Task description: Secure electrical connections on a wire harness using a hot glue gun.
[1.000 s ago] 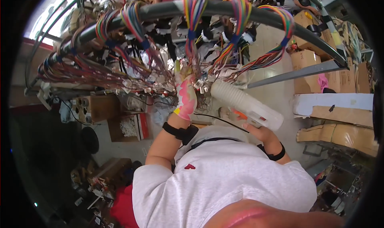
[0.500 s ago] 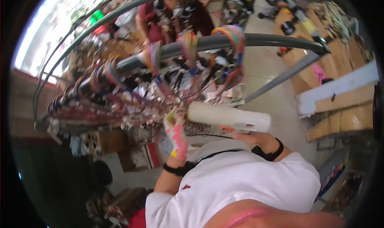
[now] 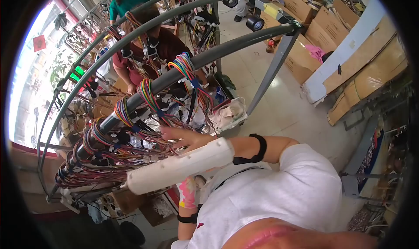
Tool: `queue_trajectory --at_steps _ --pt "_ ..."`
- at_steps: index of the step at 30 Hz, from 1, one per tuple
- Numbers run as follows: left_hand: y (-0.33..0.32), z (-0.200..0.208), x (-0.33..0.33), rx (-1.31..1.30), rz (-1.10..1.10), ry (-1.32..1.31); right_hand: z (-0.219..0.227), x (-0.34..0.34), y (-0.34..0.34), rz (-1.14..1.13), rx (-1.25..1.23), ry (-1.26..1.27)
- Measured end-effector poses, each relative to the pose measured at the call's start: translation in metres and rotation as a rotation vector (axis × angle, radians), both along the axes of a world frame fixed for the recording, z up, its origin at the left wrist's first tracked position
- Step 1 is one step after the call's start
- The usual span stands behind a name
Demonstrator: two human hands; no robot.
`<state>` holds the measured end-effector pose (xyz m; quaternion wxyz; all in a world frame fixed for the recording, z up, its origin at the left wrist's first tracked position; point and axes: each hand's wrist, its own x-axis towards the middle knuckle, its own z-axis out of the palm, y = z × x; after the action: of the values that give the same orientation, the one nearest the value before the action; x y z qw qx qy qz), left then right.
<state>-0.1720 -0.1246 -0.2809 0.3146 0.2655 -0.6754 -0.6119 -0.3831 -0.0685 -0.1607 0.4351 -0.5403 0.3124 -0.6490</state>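
Bundles of multicoloured wires (image 3: 150, 94) hang looped over a dark grey metal rail (image 3: 131, 101), their ends spreading below it. My right hand (image 3: 187, 137) is bare and reaches left to these wire ends, its fingers stretched out and apart; whether it touches them I cannot tell. A long white cylinder (image 3: 181, 167), of a kind I cannot make out, crosses in front of both hands and hides part of each. Below it my left hand (image 3: 187, 193), in a pink, white and yellow glove, shows only in part, with its fingers hidden.
Curved metal bars (image 3: 183, 5) arch above the rail, and a slanting grey leg (image 3: 273, 74) supports it at the right. Beyond the rail is a person in a dark red shirt (image 3: 172, 41). Cardboard boxes (image 3: 325, 28) stand at the far right, more boxes (image 3: 152, 209) low at the left.
My right hand has moved from beside my waist up and left to the wires. The white cylinder now lies farther left and lower. My left hand sits lower, and the view has shifted.
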Motion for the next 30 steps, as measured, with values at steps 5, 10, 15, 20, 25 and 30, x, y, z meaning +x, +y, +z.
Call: queue_trajectory --at_steps 5,10,15,20,25,30 --pt "-0.009 0.025 -0.024 0.022 -0.064 0.057 0.045 0.001 -0.015 0.015 -0.201 -0.029" --pt "0.002 0.057 -0.029 0.465 0.038 0.216 0.061 0.001 -0.019 -0.006 -0.194 0.119" --pt "0.006 0.067 -0.031 0.467 -0.001 0.260 0.078 0.002 -0.022 -0.248 -0.435 0.506" --pt "0.004 0.064 -0.027 0.303 0.141 0.065 0.075 0.000 -0.033 -0.202 -0.479 0.444" --pt "-0.010 0.055 -0.029 0.454 0.031 0.300 0.076 0.010 -0.043 -0.116 -0.330 0.323" --pt "-0.014 0.049 -0.028 0.372 0.084 0.122 0.068 0.010 -0.042 -0.138 -0.363 0.461"
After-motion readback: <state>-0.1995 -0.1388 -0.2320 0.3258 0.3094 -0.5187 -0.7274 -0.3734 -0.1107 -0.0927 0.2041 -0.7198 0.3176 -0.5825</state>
